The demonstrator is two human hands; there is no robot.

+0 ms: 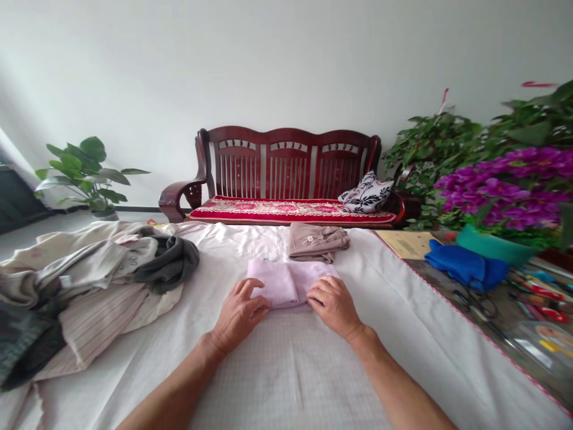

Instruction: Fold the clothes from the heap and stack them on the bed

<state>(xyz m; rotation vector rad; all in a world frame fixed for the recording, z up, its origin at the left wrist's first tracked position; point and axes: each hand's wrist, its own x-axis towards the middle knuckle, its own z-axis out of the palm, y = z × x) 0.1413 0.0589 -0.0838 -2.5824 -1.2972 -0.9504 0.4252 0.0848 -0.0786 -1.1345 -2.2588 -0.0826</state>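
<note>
A lilac, finely striped garment [272, 280] lies folded on the white cloth in front of me, its left half thicker than its right. My left hand [242, 309] rests at its left front corner with fingers bent and apart, thumb by the front edge. On the right half, my right hand [333, 303] has its fingers curled together onto the fabric near the front edge; the fingertips are partly hidden. Just behind lies a folded brownish-taupe garment [316, 243] with a small flower-like ornament.
Loose clothes [98, 269] are heaped at the left on the white cloth [286, 376]. Along the right are a blue cloth [465, 264], scissors [481, 303], a clear plastic box [548, 343] and purple flowers [505, 185]. Beyond stands a wooden bench [286, 164].
</note>
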